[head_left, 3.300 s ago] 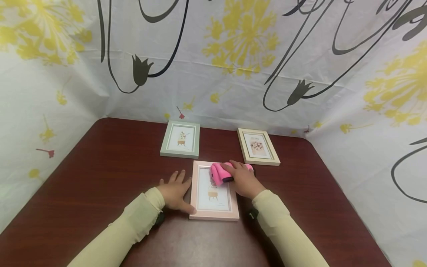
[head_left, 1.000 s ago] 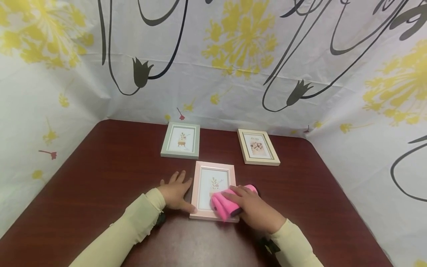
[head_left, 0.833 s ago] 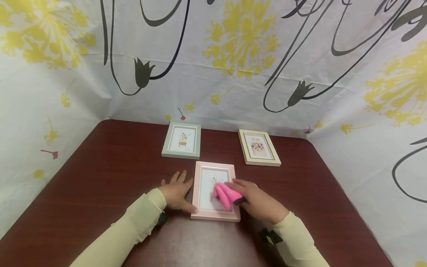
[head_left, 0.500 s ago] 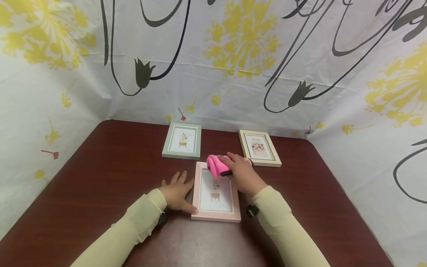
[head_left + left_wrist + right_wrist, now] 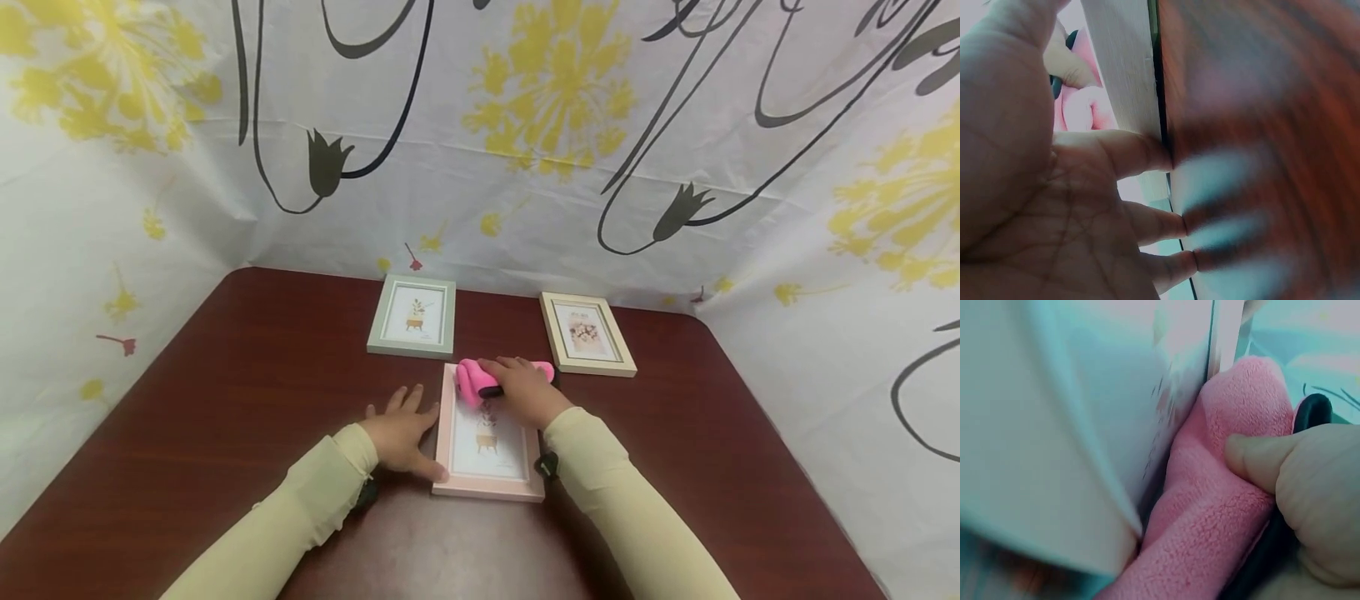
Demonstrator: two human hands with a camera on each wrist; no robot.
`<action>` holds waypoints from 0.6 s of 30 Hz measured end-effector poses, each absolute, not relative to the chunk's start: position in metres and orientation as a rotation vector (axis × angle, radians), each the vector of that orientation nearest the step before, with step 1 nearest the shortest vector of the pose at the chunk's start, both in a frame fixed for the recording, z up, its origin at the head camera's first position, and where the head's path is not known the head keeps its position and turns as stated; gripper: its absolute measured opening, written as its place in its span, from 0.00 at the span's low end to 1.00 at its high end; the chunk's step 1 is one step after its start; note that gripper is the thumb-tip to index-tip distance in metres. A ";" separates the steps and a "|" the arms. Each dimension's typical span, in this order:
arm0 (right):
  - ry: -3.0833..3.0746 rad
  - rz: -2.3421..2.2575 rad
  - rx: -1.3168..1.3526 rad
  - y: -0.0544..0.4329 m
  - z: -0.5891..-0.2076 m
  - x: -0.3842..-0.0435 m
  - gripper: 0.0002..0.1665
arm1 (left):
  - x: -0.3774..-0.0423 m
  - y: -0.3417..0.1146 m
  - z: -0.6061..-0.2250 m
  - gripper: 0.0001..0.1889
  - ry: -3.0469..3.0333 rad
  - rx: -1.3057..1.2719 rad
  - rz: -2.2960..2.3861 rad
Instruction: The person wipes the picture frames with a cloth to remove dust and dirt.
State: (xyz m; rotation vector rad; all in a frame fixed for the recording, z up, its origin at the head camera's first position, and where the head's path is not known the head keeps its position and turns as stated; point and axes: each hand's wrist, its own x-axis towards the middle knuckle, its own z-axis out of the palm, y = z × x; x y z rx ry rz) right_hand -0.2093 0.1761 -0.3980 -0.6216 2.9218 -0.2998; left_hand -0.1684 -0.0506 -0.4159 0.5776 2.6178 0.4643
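A pink picture frame (image 5: 487,487) lies flat on the table before me, a potted-plant print behind its pane. My right hand (image 5: 531,395) grips a folded pink cloth (image 5: 471,382) with dark edging, which lies on the frame's far end. In the right wrist view the thumb presses into the fluffy cloth (image 5: 1210,469), against the pane (image 5: 1116,381). My left hand (image 5: 401,433) is spread on the table at the frame's left side, its thumb touching the near left corner. The left wrist view has the fingers (image 5: 1141,156) straight, beside the frame's edge (image 5: 1125,62).
Behind, a green picture frame (image 5: 381,333) lies at the back left and a cream one (image 5: 592,367) at the back right, close to the cloth. The dark red table (image 5: 262,375) meets a patterned white sheet (image 5: 450,183) on the back and sides.
My right hand has wiped the cloth up and down the pane: from the far end to the near end, then back to the far end and slightly left. The left hand has stayed put.
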 end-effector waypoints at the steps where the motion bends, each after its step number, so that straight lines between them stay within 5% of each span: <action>1: 2.921 -0.299 -0.611 0.174 -0.397 -0.209 0.33 | -0.169 -0.051 -0.415 0.57 2.618 0.583 0.465; 18: 2.897 -0.347 -0.616 0.128 -0.391 -0.210 0.32 | -0.170 -0.053 -0.416 0.55 2.610 0.612 0.449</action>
